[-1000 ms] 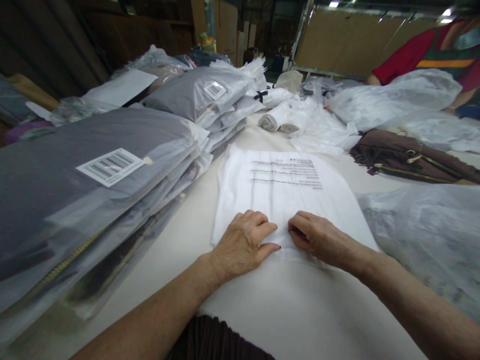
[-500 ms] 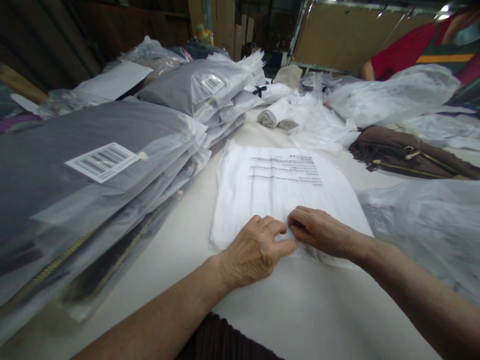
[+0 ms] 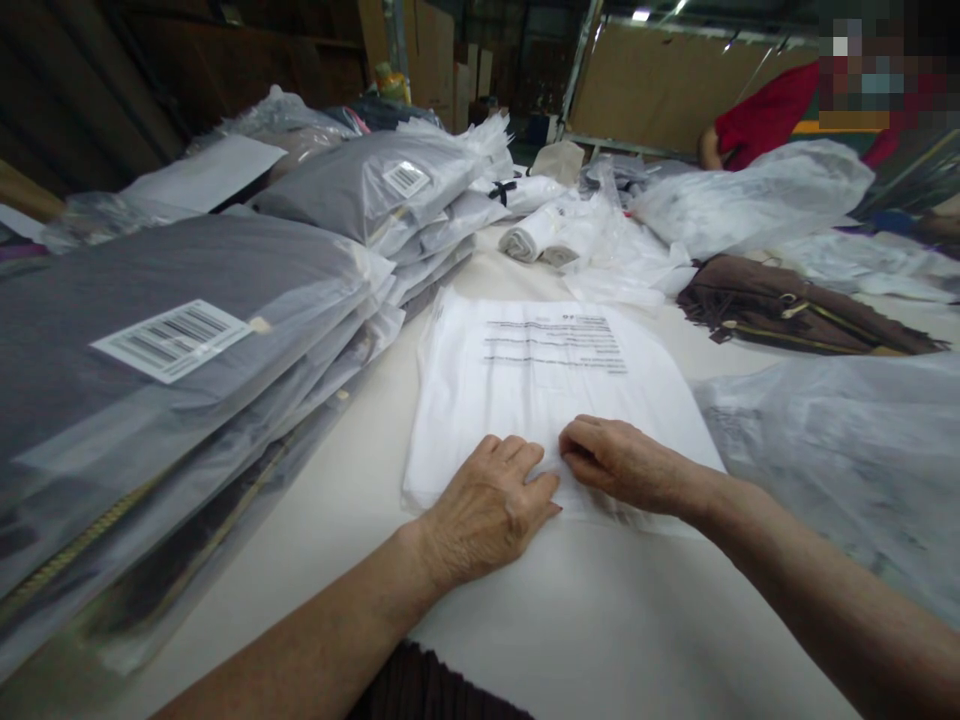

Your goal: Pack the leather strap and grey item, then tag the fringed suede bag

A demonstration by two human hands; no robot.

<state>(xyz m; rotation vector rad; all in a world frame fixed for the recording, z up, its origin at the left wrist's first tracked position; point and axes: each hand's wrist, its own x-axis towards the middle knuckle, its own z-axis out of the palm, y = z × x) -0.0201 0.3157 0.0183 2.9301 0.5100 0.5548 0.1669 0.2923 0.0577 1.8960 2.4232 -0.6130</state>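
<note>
A stack of white translucent plastic bags [image 3: 551, 400] with printed black text lies flat on the table before me. My left hand [image 3: 491, 505] rests on the near edge of the stack, its thumb apart from the fingers, holding nothing I can see. Just to its right, my right hand [image 3: 619, 465] has its fingers curled in a pinch at the near edge of the top plastic bag. Its fingertips are partly hidden, as is how much of the plastic lies between them.
Bagged grey items with barcode labels [image 3: 171, 340] are piled high on the left. To the right lie a brown fringed bag [image 3: 799, 305] with a zip and loose clear plastic [image 3: 825, 450]. White rolls [image 3: 529, 235] lie behind the stack. A person in a red sleeve [image 3: 761, 120] stands across the table.
My left hand has drawn back slightly from the right hand, its thumb now lower at the stack's edge. The right hand stays pinched. The whole view has shifted a little.
</note>
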